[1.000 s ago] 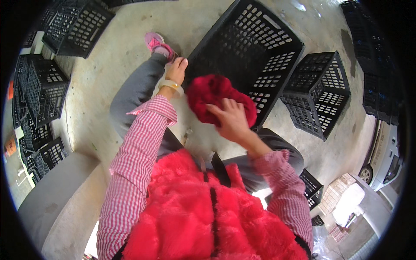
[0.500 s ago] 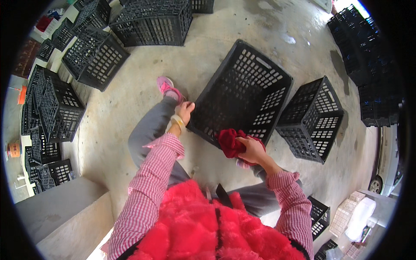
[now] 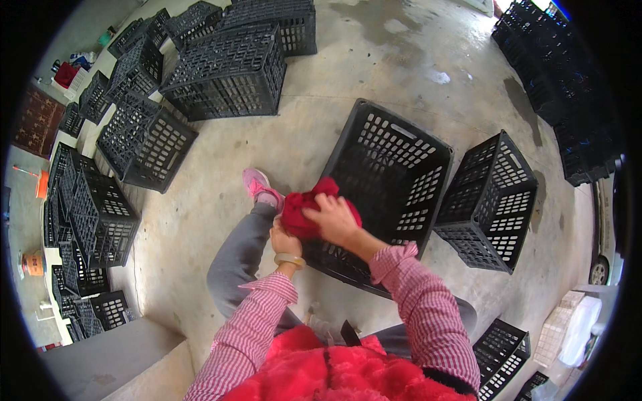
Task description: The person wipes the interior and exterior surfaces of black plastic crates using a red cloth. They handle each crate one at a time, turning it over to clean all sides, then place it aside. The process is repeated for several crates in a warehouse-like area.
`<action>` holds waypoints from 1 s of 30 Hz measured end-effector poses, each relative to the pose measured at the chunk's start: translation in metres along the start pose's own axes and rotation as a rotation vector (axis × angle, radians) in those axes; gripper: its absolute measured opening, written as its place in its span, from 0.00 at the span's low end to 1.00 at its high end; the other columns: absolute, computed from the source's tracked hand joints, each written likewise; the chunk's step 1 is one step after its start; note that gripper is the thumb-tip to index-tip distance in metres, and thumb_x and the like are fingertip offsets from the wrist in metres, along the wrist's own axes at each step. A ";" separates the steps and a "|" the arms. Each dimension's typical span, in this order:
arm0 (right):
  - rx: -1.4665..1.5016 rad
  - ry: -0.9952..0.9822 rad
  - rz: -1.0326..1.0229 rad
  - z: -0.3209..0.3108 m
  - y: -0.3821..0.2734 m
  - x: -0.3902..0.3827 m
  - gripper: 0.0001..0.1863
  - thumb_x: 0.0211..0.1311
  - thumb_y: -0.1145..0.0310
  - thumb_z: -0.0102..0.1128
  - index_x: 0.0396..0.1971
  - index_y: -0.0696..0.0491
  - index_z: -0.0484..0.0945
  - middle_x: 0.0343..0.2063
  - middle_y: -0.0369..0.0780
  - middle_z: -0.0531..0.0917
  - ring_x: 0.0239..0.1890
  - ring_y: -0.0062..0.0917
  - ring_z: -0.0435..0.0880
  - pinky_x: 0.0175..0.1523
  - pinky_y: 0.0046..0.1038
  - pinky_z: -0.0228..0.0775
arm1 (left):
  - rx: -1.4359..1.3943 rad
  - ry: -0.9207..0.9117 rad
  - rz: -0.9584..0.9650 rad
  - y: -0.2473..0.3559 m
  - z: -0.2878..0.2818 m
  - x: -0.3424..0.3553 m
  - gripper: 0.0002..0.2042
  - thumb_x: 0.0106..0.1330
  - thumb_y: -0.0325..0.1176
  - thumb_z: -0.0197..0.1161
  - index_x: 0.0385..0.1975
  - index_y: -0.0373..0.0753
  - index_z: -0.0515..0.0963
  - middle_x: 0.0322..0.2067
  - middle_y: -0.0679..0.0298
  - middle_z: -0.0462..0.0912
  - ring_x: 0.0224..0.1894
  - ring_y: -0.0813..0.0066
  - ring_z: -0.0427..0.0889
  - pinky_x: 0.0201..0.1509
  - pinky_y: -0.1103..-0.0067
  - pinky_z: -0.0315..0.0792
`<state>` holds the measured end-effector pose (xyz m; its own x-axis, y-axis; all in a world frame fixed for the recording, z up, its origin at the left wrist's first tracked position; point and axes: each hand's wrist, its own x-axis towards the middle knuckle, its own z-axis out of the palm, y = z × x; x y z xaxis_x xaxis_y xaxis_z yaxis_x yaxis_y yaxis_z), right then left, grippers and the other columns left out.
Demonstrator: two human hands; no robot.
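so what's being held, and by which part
Right hand grips the bunched red cloth across its top; left hand is by the edge of the crate, hold unclear.

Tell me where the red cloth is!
In the head view, the red cloth is near the middle, in the right hand, beside the left hand at the left edge of the big crate.

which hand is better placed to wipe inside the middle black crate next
Probably the right: the right hand already holds the red cloth and sits nearer the black crate's open inside. The left hand is by its left side, fingers partly hidden by the cloth.
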<state>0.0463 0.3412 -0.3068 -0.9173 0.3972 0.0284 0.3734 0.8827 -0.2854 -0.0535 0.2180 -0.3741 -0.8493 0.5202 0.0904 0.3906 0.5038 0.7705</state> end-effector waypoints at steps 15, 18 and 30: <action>-0.147 0.063 0.585 -0.040 0.193 0.138 0.31 0.48 0.69 0.58 0.57 0.35 0.66 0.51 0.38 0.70 0.53 0.38 0.71 0.52 0.46 0.64 | -0.002 -0.078 0.057 0.006 -0.008 -0.004 0.13 0.54 0.21 0.46 0.39 0.37 0.72 0.30 0.57 0.78 0.35 0.58 0.75 0.42 0.67 0.66; -0.013 0.159 0.640 -0.056 0.200 0.129 0.32 0.45 0.67 0.61 0.56 0.36 0.67 0.54 0.40 0.68 0.54 0.39 0.70 0.53 0.43 0.65 | -0.016 -0.070 0.036 0.005 -0.008 -0.004 0.14 0.52 0.20 0.46 0.39 0.38 0.72 0.28 0.58 0.78 0.34 0.58 0.75 0.41 0.67 0.66; -0.142 0.295 0.865 -0.056 0.239 0.137 0.21 0.51 0.67 0.52 0.48 0.41 0.74 0.49 0.40 0.71 0.51 0.39 0.71 0.51 0.45 0.63 | -0.023 -0.097 0.042 0.003 -0.007 -0.001 0.11 0.59 0.22 0.44 0.38 0.37 0.72 0.29 0.56 0.76 0.33 0.61 0.76 0.38 0.71 0.69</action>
<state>0.0177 0.6202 -0.3175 -0.2462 0.9631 0.1088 0.9431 0.2640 -0.2020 -0.0536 0.2139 -0.3671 -0.7937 0.6052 0.0619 0.4155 0.4650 0.7817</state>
